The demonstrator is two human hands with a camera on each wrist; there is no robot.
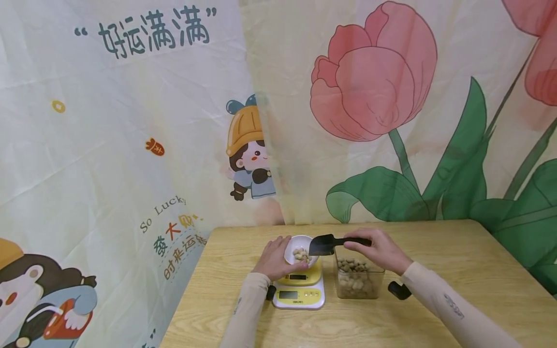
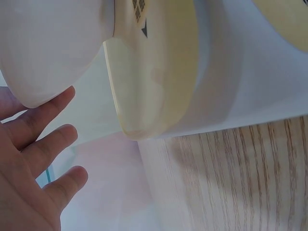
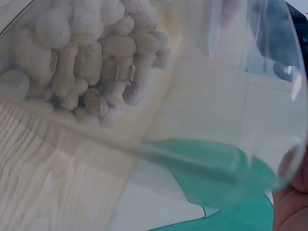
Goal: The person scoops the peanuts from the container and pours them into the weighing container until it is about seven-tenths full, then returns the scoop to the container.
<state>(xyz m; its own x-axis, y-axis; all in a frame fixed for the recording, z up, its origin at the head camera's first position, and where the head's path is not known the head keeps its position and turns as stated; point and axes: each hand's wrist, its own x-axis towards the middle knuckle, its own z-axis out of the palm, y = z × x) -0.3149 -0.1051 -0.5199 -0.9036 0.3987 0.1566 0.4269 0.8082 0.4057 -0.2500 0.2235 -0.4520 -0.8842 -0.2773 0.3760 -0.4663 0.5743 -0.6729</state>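
White round bowl [image 1: 299, 241]: tan unshelled peanuts [image 1: 301, 254], on yellow-and-white digital scale [image 1: 298, 299]; left hand [image 1: 274, 258] clamped round rim
Clear rectangular plastic box [image 1: 359, 293]: more peanuts, beside scale
Black scoop [image 1: 322, 245]: right hand [image 1: 383, 250] clamped on handle, blade over bowl

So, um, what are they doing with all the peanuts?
A person is using both hands. The left hand holds a small white bowl with some peanuts in it, at the far end of a yellow and white scale. The right hand grips a black scoop, its blade by the bowl's right edge. More peanuts are in the clear container beside the scale. I can't read the scale's display.
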